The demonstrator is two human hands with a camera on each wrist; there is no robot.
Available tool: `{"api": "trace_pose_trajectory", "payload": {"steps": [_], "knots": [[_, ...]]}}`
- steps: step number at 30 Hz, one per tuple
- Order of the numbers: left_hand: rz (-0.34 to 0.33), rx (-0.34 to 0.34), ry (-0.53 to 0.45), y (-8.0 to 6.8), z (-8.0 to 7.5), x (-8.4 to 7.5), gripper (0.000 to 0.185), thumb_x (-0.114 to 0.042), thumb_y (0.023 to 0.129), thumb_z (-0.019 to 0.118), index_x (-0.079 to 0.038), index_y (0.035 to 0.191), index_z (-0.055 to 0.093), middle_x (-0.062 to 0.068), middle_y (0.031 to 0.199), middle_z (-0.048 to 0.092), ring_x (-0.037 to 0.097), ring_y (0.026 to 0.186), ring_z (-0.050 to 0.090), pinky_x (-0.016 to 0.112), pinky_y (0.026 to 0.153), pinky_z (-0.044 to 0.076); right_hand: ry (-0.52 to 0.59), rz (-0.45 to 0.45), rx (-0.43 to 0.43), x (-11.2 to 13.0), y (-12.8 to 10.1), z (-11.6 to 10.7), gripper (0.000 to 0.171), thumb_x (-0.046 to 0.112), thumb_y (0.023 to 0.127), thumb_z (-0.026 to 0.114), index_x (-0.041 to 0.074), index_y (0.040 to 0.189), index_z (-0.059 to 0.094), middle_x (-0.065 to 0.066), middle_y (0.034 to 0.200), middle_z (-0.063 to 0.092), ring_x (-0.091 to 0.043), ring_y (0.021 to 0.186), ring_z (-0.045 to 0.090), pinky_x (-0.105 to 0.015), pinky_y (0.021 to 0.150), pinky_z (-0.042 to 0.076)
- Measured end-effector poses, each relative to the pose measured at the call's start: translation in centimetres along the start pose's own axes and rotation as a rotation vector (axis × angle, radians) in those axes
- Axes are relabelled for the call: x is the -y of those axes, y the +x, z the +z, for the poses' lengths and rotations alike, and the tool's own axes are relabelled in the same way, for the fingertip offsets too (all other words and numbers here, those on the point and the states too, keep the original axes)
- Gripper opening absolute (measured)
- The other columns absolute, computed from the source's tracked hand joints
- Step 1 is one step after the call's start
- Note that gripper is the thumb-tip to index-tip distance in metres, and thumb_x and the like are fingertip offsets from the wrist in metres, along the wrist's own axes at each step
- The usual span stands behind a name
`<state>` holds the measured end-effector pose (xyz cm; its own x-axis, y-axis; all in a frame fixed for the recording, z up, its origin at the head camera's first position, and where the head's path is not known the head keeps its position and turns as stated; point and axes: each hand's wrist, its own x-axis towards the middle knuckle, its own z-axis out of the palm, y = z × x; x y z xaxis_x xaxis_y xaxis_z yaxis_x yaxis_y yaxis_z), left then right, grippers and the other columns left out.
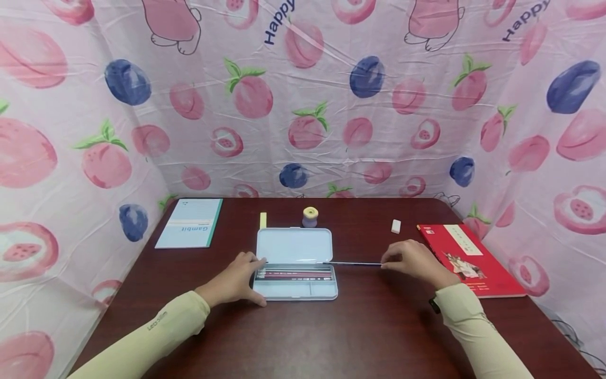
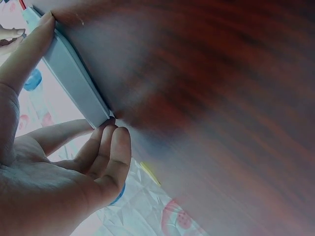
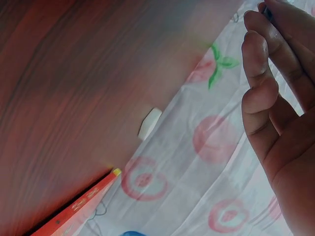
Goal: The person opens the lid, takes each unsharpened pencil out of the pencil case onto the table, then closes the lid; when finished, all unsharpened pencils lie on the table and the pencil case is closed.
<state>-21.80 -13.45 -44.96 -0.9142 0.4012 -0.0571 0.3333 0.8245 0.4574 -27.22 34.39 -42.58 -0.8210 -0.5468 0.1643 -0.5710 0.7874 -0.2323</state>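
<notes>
A pale blue pencil case (image 1: 286,289) lies on the table with its lid (image 1: 294,245) folded back. Several pencils (image 1: 295,274) rest in its long compartment. My left hand (image 1: 232,282) holds the left end of the case, thumb at the near corner, fingers at the far side; the left wrist view shows the case wall (image 2: 74,73) between them. To the right of the case, my right hand (image 1: 414,260) pinches one end of a thin pencil (image 1: 355,263). Its other end reaches the case near the hinge. Only a dark tip (image 3: 266,12) shows in the right wrist view.
A white eraser (image 1: 396,226) and a red book (image 1: 473,263) lie at the right. Behind the case are a small yellow-topped spool-shaped object (image 1: 310,217) and a yellow strip (image 1: 263,220). A light blue notebook (image 1: 189,223) lies far left. Fruit-print curtains border the table.
</notes>
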Motion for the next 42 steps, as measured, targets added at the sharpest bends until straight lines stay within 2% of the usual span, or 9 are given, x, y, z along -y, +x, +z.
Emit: {"api": "trace_pose_trajectory", "payload": {"steps": [6,11,21,31,42], "knots": [[0.005,-0.001,0.007,0.1,0.0,0.1,0.107,-0.045,0.066,0.102,-0.006,0.154,0.056,0.011,0.132,0.062,0.023,0.119,0.05,0.043,0.103,0.054,0.036,0.031,0.027,-1.2,-0.7,-0.3,0.011,0.024,0.085,0.09,0.025,0.095,0.085,0.014,0.09,0.078,0.002,0.08,0.066,-0.028,0.077,0.061],[0.003,0.006,0.01,0.1,0.0,0.1,0.107,-0.045,0.066,0.102,-0.007,0.155,0.056,0.012,0.133,0.061,0.023,0.12,0.05,0.043,0.104,0.054,0.035,0.025,0.016,-2.1,-1.1,-0.2,0.009,0.023,0.086,0.09,0.024,0.092,0.085,0.014,0.088,0.078,0.004,0.078,0.065,-0.028,0.076,0.06],[-0.011,0.013,0.005,0.1,-0.1,-0.1,0.105,-0.043,0.068,0.102,-0.008,0.156,0.055,0.012,0.135,0.061,0.024,0.121,0.05,0.044,0.105,0.054,0.057,0.08,0.054,-2.5,-1.6,-0.7,0.009,0.024,0.086,0.09,0.022,0.093,0.085,0.012,0.088,0.079,0.002,0.078,0.065,-0.026,0.075,0.059],[-0.023,0.018,0.01,0.1,-0.2,-0.2,0.106,-0.044,0.068,0.101,-0.009,0.157,0.054,0.011,0.135,0.06,0.023,0.122,0.05,0.044,0.105,0.054,0.039,0.08,0.084,-3.0,-1.5,-0.6,0.008,0.025,0.086,0.09,0.024,0.092,0.084,0.012,0.089,0.079,0.0,0.078,0.065,-0.027,0.074,0.058],[-0.016,0.015,-0.004,-0.1,-0.2,-0.2,0.106,-0.044,0.067,0.102,-0.007,0.155,0.055,0.013,0.135,0.061,0.025,0.121,0.051,0.044,0.105,0.054,-0.048,0.088,0.102,-2.9,-0.7,0.3,0.009,0.025,0.085,0.09,0.026,0.088,0.081,0.012,0.086,0.077,-0.001,0.074,0.059,-0.029,0.069,0.053]]}}
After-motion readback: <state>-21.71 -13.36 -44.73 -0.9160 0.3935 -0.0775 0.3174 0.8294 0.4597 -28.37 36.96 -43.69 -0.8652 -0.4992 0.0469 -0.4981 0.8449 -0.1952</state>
